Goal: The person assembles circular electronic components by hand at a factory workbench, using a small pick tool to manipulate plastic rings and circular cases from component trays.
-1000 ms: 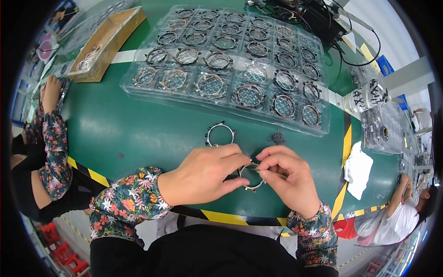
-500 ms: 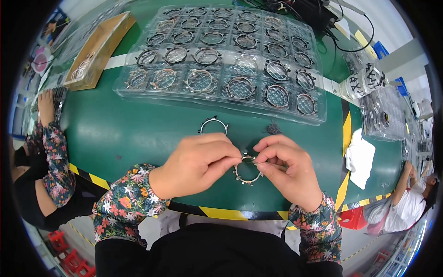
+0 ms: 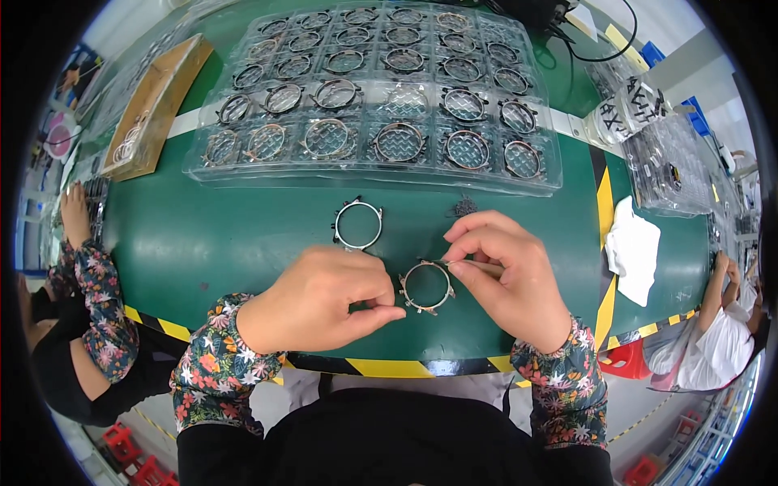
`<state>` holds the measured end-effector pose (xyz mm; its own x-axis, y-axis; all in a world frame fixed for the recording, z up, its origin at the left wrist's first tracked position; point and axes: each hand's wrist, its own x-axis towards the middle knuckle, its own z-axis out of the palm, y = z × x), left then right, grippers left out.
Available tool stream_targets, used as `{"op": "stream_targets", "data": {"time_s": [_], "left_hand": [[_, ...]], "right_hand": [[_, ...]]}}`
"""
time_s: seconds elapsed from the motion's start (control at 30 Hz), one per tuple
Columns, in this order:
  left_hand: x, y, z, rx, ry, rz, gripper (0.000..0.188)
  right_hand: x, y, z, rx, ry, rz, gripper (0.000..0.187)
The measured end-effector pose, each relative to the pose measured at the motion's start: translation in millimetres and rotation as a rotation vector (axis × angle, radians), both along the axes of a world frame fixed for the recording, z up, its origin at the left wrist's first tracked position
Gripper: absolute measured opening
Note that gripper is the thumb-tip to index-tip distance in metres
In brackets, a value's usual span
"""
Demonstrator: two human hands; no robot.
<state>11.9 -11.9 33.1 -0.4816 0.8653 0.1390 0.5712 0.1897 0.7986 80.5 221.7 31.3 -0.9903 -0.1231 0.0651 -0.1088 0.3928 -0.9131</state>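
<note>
Near the front edge of the table, my right hand (image 3: 506, 279) pinches a round metal watch case ring (image 3: 403, 298) with small lugs at its upper right rim, between thumb and fingertips. To the left of that ring is my left hand (image 3: 324, 300), its fingers curled and the thumb pressed to the index finger. Whether anything tiny sits in this pinch is hidden. Just beyond my left hand, a second, silver watch case ring (image 3: 337, 231) with dark pieces on its rim lies flat on the green table. A small heap of dark bits (image 3: 465, 206) lies beyond my right hand.
Clear plastic trays (image 3: 373, 174) with many watch case rings spread across the back. A cardboard box (image 3: 158, 109) stands at the left back, a white tub (image 3: 620, 117) at the right back. A white cloth (image 3: 632, 251) lies right. Co-workers' arms (image 3: 97, 300) show at both sides.
My left hand has come off the held ring and moved left and slightly down. My right hand keeps its pinch on the ring, which now shows more fully. The whole view has shifted a little.
</note>
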Motion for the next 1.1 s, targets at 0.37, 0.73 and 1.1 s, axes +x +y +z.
{"op": "stream_targets", "data": {"time_s": [0.37,0.73,1.1], "left_hand": [[17.4,11.4,-11.9,-0.056,0.366,0.209,0.048],[22.3,19.6,-28.2,-0.040,0.406,0.208,0.076],[14.2,15.4,-26.8,-0.022,0.304,0.126,0.092]], "right_hand": [[-0.1,-0.7,-3.7,0.147,0.009,0.216,0.014],[3.3,-11.1,-10.3,0.286,0.136,0.176,0.016],[5.1,-17.3,-12.8,0.334,0.223,0.162,0.018]]}}
